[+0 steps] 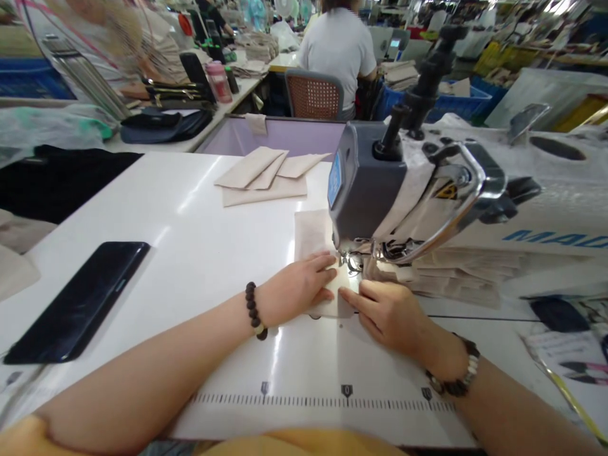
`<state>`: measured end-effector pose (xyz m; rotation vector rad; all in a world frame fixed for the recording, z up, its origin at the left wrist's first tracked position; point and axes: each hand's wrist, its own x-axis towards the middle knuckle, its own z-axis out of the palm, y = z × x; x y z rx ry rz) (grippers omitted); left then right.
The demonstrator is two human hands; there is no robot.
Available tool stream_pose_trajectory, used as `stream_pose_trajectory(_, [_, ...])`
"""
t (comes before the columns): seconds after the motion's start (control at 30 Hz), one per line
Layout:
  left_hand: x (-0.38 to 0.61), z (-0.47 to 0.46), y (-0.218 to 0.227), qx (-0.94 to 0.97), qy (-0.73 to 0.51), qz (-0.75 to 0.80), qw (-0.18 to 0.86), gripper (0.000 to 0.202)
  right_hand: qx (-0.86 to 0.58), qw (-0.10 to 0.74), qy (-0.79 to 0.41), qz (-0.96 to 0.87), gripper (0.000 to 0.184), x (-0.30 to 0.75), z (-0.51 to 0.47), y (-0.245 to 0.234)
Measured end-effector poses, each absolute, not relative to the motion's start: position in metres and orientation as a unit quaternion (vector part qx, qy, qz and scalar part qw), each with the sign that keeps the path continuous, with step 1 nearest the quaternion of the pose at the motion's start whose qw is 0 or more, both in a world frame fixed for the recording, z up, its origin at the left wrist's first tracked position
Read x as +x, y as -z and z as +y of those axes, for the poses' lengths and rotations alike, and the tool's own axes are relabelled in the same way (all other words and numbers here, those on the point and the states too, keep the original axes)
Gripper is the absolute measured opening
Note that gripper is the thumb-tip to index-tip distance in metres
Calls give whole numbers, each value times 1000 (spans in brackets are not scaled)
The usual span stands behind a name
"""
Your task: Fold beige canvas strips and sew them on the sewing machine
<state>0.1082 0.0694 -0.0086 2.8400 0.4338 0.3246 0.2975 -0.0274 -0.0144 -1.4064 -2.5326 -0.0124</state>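
Note:
Both my hands rest flat on a beige fabric piece (338, 296) lying on the white sewing table (190, 253), right in front of the presser foot (350, 261). My left hand (297, 288) has its fingertips close to the needle area, and my right hand (387, 316) presses just to the right of it. More of the fabric extends behind my left hand, under the grey head of the sewing machine (365, 190). A loose stack of beige fabric pieces (261, 177) lies farther back, and a bunch of stitched pieces (456, 275) trails off to the machine's right.
A black smartphone (78, 304) lies on the table to the left. A printed ruler scale (323, 402) runs along the table's near edge. Beyond the table, a co-worker in a grey shirt (339, 57) sits on a cane-backed chair near blue crates.

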Motion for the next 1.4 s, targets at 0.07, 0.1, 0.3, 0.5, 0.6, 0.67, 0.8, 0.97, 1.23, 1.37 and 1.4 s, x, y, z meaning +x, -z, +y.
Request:
stream_pose_trajectory(0.07, [108, 71, 9, 975, -113, 152, 119, 28, -484, 125, 12, -866, 30, 296, -28, 15])
stream_pose_trajectory(0.1, [109, 72, 9, 975, -114, 152, 117, 28, -489, 126, 13, -863, 30, 296, -27, 15])
stream_pose_trajectory(0.3, [112, 81, 11, 977, -116, 141, 111, 27, -524, 116, 26, -844, 29, 295, -26, 18])
stream_pose_trajectory(0.5, [112, 88, 13, 976, -114, 136, 130, 26, -543, 99, 39, -833, 35, 291, -25, 20])
stream_pose_trajectory(0.6, [112, 90, 13, 975, -117, 128, 136, 25, -548, 92, 38, -830, 36, 290, -24, 19])
stream_pose_trajectory(0.67, [112, 91, 14, 975, -119, 125, 137, 26, -549, 92, 36, -830, 36, 290, -24, 19])
stream_pose_trajectory(0.8, [113, 93, 14, 975, -122, 122, 140, 27, -553, 93, 34, -827, 38, 289, -24, 18])
stream_pose_trajectory(0.97, [112, 94, 13, 974, -115, 122, 155, 29, -562, 83, 26, -823, 38, 289, -24, 17])
stream_pose_trajectory(1.23, [112, 93, 8, 976, -80, 147, 140, 28, -579, 58, 22, -813, 44, 285, -24, 16])
stream_pose_trajectory(1.37, [112, 84, 3, 980, -76, 143, 118, 20, -567, 74, 26, -820, 43, 288, -24, 16])
stream_pose_trajectory(1.4, [112, 81, 2, 981, -81, 128, 121, 19, -550, 88, 24, -830, 41, 289, -25, 16])
